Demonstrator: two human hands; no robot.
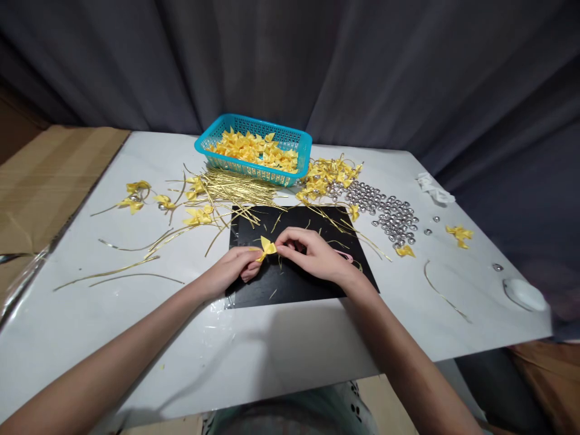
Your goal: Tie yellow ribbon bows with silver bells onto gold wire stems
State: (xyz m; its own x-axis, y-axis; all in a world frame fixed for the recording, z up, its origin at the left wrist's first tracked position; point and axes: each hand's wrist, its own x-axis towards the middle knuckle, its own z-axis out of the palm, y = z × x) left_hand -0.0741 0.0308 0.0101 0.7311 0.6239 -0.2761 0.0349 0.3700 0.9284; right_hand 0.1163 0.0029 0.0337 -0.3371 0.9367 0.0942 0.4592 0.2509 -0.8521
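One turquoise basket at twelve o'clock, one black mat, one white desk. Two hands, left and right, share one yellow bow. Silver beads, gold wires and loose bows are too many to count.

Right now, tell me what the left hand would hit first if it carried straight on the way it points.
The left hand points rightward at the right hand, with the yellow bow between them, so it would probably meet those fingers first.
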